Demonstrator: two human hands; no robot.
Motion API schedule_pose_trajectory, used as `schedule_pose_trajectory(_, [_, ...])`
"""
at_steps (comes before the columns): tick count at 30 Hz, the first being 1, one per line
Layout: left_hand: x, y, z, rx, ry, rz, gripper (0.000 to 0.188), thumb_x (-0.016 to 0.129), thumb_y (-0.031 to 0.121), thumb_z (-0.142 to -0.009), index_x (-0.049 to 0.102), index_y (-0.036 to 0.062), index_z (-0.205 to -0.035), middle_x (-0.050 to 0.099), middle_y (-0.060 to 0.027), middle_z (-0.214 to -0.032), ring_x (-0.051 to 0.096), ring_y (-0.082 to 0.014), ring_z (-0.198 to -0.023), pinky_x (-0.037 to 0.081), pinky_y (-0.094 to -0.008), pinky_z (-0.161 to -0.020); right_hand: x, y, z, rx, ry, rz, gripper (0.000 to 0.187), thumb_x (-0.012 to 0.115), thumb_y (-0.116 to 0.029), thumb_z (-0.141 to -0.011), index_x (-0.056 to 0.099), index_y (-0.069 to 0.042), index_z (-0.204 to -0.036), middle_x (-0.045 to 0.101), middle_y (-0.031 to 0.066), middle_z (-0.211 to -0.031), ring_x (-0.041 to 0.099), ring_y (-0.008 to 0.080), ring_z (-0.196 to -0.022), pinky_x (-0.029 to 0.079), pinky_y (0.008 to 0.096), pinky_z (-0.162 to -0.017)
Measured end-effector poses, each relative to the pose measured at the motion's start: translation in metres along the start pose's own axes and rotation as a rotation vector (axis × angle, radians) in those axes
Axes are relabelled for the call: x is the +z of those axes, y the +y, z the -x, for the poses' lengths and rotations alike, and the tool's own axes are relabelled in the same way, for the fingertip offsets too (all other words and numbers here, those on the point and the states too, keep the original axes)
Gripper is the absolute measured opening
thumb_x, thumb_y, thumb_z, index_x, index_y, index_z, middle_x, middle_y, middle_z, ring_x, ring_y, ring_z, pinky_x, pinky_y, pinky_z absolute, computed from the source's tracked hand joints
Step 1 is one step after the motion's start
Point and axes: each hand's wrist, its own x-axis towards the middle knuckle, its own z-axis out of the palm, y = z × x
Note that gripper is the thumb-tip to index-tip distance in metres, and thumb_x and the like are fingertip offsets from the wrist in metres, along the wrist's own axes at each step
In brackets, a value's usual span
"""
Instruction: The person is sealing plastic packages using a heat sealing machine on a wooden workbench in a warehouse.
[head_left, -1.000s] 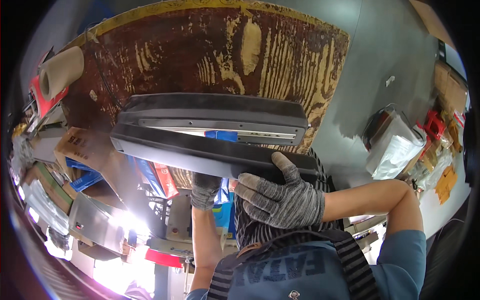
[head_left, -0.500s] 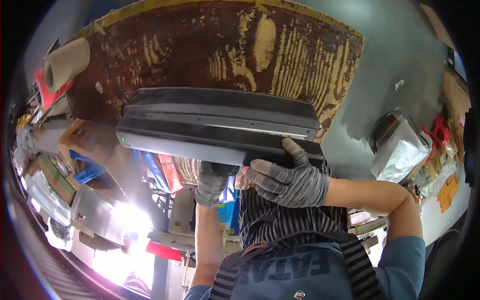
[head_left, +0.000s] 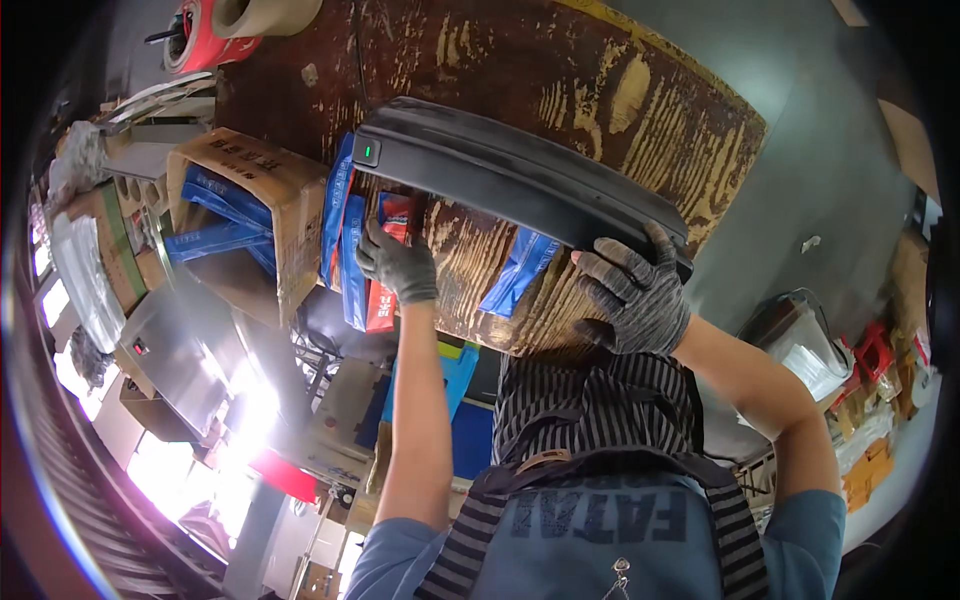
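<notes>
A long black machine [head_left: 520,185] lies aslant on the worn wooden table, with a small green light at its left end. I cannot tell its exact kind. My right hand [head_left: 640,295], in a grey knit glove, rests with spread fingers against the near edge of its right end. My left hand [head_left: 400,268], gloved alike, is over a red packet [head_left: 381,308] and beside a blue packet [head_left: 353,265]. Its fingers are loosely bent, not closed round anything I can see; the fingertips are partly hidden. Another blue packet [head_left: 520,272] lies between my hands, near the machine.
To the left, a cardboard box [head_left: 300,235] holds several blue packets. Rolls of tape, one red [head_left: 205,45] and one tan [head_left: 265,15], stand at the far left. The wooden table [head_left: 690,120] has peeling paint. Plastic-wrapped goods [head_left: 805,350] lie beyond its right side.
My left hand has moved left from the machine's near side to the packets. My right hand's fingers have spread. The machine sits farther away at a slant, and its long slot no longer shows.
</notes>
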Motion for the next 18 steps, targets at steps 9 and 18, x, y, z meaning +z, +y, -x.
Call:
schedule_pose_trajectory(9, [-0.088,-0.004,0.016,-0.301,-0.697,1.232,0.042,0.069,0.000,-0.078,0.058,0.0036,-0.118,0.064,-0.0072,-0.101,0.061,-0.0191,-0.090,0.050,-0.0334,-0.082,-0.005,0.003,0.002,-0.039,-0.002,0.059,0.040,0.058,-0.047,-0.084,0.063,-0.011,-0.100,0.057,0.0045,-0.129,0.051,0.0275,-0.121,0.029,0.0613,-0.101])
schedule_pose_trajectory(18, [-0.132,0.064,0.073,-0.184,-1.061,1.524,0.042,0.072,-0.003,-0.077,0.058,0.0019,-0.116,0.064,-0.0034,-0.102,0.059,-0.0120,-0.095,0.048,-0.0286,-0.086,-0.001,0.004,0.000,-0.037,0.079,-0.105,0.040,0.053,-0.047,-0.086,0.057,-0.011,-0.102,0.059,0.0064,-0.128,0.053,0.0297,-0.121,0.026,0.0593,-0.105])
